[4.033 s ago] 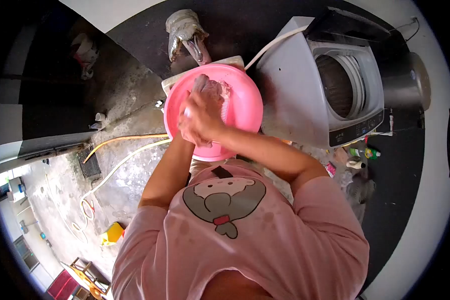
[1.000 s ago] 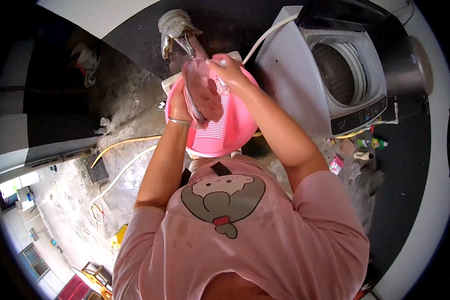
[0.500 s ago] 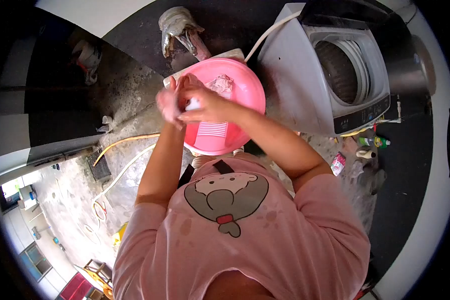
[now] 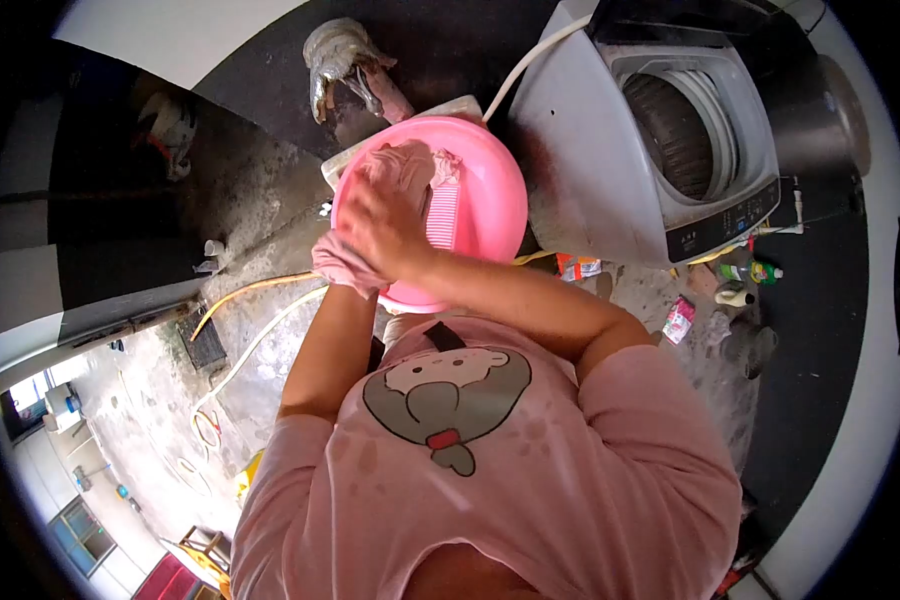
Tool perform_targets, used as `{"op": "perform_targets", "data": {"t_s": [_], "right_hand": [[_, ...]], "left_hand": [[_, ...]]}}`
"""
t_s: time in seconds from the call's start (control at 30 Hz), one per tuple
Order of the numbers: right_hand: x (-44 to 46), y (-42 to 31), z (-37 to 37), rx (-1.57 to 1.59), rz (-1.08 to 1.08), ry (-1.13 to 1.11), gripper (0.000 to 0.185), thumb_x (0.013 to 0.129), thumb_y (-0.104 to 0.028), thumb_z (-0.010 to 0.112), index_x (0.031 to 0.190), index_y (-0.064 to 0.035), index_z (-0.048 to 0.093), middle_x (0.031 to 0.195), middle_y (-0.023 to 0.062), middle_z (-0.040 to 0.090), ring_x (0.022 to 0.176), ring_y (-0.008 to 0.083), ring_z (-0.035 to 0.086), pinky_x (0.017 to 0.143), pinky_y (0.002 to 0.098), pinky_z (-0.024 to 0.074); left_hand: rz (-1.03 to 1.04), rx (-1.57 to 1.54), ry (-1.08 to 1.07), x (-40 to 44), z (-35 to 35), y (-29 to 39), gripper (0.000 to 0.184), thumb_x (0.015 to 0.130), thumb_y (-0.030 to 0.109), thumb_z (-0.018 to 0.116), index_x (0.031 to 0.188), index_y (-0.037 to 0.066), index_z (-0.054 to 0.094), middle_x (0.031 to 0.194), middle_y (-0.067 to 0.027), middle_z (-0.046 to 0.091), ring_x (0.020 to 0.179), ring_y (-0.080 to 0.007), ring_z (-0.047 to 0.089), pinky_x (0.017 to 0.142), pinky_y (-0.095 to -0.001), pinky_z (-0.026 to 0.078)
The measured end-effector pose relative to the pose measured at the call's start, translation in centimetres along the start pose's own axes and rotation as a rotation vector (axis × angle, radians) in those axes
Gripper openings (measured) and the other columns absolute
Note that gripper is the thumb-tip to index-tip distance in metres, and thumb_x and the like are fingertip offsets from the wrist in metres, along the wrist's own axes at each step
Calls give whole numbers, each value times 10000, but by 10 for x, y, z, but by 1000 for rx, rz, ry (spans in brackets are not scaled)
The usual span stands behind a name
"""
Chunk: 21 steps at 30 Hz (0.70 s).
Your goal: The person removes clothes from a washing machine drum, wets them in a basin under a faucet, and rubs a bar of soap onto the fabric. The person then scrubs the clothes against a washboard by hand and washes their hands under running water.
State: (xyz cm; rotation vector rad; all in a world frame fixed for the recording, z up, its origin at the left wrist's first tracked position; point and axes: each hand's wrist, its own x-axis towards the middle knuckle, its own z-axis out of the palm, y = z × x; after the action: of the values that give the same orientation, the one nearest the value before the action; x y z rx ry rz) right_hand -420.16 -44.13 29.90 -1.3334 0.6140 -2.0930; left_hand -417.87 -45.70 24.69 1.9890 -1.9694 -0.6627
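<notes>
A wet-looking pink cloth (image 4: pixel 407 165) lies bunched in the pink basin (image 4: pixel 502 190), over the upper part of a ridged pink washboard (image 4: pixel 443 215). Part of the same-coloured cloth wraps the end of my left forearm (image 4: pixel 322 345) at the basin's near left rim. My left hand is hidden beneath the fabric and behind my right hand, so its fingers do not show. My right hand (image 4: pixel 382 232) crosses over the left one and touches the cloth; motion smears its fingers. Whether anything white is between the hands cannot be seen.
A top-loading washing machine (image 4: pixel 660 150) stands open at the right. Bottles (image 4: pixel 748 272) and a pink packet (image 4: pixel 679 318) lie on the floor near it. A pale hose (image 4: pixel 260 350) runs along the floor at left. A silvery wrapped pipe (image 4: pixel 345 65) stands behind the basin.
The right hand has moved down toward the left wrist. Pink cloth now covers the left hand and wrist, which were bare before. The white thing seen between the hands no longer shows.
</notes>
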Motion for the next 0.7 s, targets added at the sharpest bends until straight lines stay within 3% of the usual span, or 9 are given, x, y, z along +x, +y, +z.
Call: {"op": "perform_targets", "data": {"t_s": [0.03,0.13,0.17,0.4,0.47,0.53,0.6,0.63,0.7], "right_hand": [[-1,0,-15,-810,-55,-488,151,742,-180,609,787,-64,523,879,99,490,855,279,491,733,412,385],[33,28,-37,-1113,161,-349,162,749,-203,609,791,-63,541,862,101,494,835,304,493,723,441,406],[36,29,-42,-1172,217,-375,174,755,-204,598,838,-57,555,890,121,499,861,304,498,736,429,423],[2,1,-22,-843,-19,-444,139,757,-239,584,823,-118,606,956,122,502,941,335,502,764,483,407],[27,24,-47,-938,202,-368,179,773,-279,586,831,-112,612,894,89,520,872,320,529,703,441,439],[33,54,-77,-1118,321,-175,210,790,-288,572,850,-93,621,831,88,563,778,305,566,644,414,458],[30,83,-127,-981,855,-332,331,850,-302,513,1013,-22,577,1012,158,583,887,320,577,729,372,470],[13,90,-150,-927,883,-373,380,880,-327,467,1093,-19,536,1031,153,592,876,319,588,731,375,477],[-17,90,-155,-138,1198,-103,406,899,-360,433,1139,-42,516,1054,111,593,896,257,590,748,353,488]], "left_hand": [[7,466,64,-5,-10,12,394,862,341,429,1199,142,472,1112,-78,481,1053,-258,435,895,-411,350],[323,-793,-212,-29,-20,-38,460,907,375,367,1295,127,369,1262,-84,428,1173,-279,383,988,-402,303],[275,-914,-268,-33,-23,-32,456,909,363,362,1300,127,357,1273,-90,418,1174,-283,385,991,-403,305],[-181,-1952,-535,-34,-59,-4,413,901,326,406,1232,81,444,1236,-115,475,1101,-293,473,955,-404,378],[-347,-2255,-593,-34,-64,-1,404,896,321,426,1201,64,488,1212,-119,506,1070,-293,507,939,-403,407],[-262,-2298,-709,-32,-61,-8,533,936,441,312,1286,56,425,1326,-165,417,1172,-328,444,1000,-453,345],[-189,-2375,-802,-34,-65,-4,544,932,446,319,1302,56,400,1304,-165,442,1159,-327,458,986,-460,362],[-247,-2307,-732,-36,-74,5,580,917,486,333,1302,57,399,1288,-166,458,1157,-328,460,991,-454,358],[-217,-2232,-702,-32,-82,5,604,904,512,348,1298,57,403,1287,-165,459,1154,-328,462,991,-447,360]]}}
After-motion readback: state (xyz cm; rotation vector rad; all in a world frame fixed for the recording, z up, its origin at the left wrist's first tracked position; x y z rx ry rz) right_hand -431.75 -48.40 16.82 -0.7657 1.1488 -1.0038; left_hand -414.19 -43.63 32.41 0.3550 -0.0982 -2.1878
